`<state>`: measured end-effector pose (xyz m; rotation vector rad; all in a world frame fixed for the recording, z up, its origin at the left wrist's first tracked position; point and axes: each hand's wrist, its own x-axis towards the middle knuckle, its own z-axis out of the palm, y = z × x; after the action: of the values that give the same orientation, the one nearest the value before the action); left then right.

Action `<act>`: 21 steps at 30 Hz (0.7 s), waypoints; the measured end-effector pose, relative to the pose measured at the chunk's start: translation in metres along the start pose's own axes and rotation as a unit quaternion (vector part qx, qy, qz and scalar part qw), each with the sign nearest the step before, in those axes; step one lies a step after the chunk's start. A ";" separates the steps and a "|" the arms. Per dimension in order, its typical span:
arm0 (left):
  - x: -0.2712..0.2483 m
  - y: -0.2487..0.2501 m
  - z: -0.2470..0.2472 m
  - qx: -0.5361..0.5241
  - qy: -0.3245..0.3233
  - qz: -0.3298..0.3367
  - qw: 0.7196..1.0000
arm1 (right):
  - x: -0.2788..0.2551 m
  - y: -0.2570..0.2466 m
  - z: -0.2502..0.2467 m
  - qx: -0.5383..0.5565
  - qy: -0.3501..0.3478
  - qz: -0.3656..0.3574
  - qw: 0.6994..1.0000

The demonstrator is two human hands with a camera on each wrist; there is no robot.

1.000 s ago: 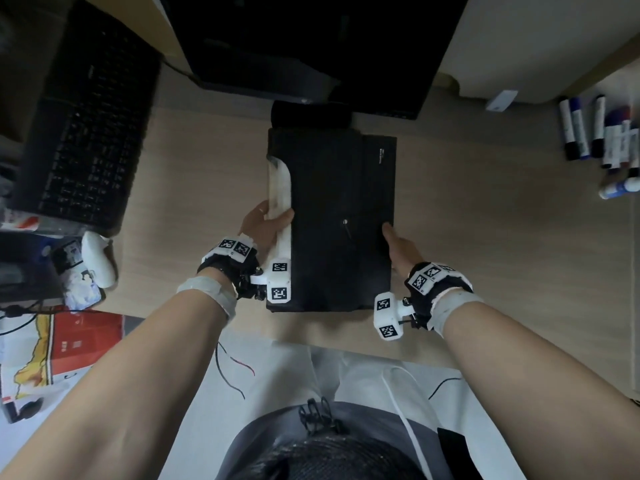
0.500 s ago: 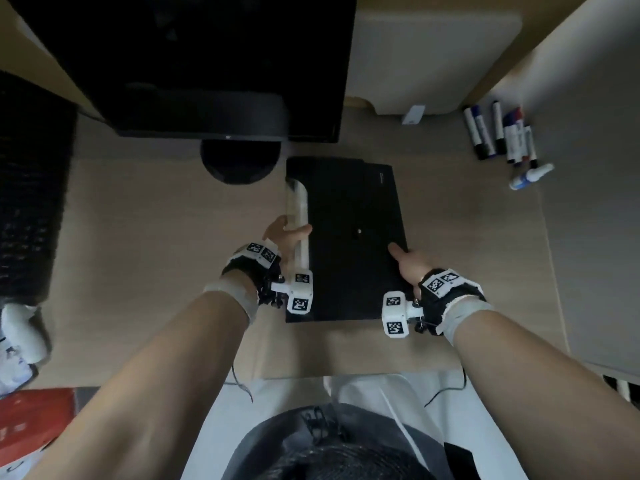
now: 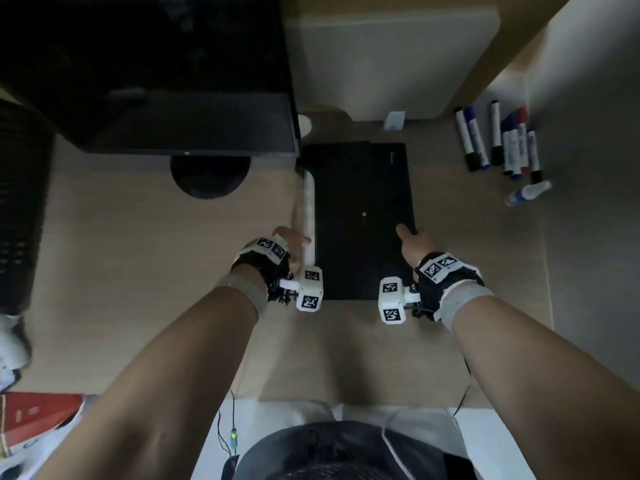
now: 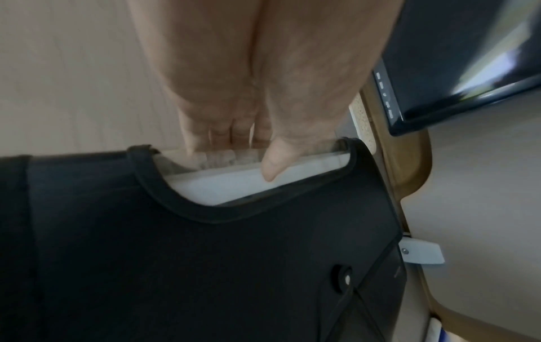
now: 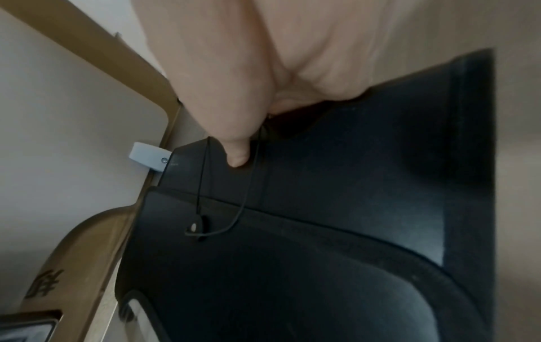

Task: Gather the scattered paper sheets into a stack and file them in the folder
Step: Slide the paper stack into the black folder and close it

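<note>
From the head view, the black folder [image 3: 363, 220] lies flat on the counter [image 3: 138, 254], paper sheets [image 3: 308, 216] showing along its left edge. Your left hand [image 3: 289, 242] pinches there; your right hand [image 3: 414, 242] grips the right edge. Markers [image 3: 498, 140] lie well apart to the right, and the monitor [image 3: 145, 74] hangs close behind.

Left wrist: thumb on top, fingers [image 4: 222, 132] beneath; push the sheets in squarely.

Right wrist: steady the folder, and mind the closure cord [image 5: 234, 208].

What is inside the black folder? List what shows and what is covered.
Inside the black folder, white paper sheets show at its curved cutout, pinched by the left hand. The rest is hidden under the cover.
</note>
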<state>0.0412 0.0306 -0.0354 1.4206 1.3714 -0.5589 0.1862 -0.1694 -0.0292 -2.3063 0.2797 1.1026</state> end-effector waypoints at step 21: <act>-0.006 0.087 0.099 -0.105 -0.012 0.033 0.994 | 0.082 0.008 -0.093 -0.055 0.089 0.017 0.994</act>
<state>0.1513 -0.0429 -0.0352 1.2785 1.3185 -0.3766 0.2956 -0.2248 -0.0484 -2.5118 0.3341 0.9509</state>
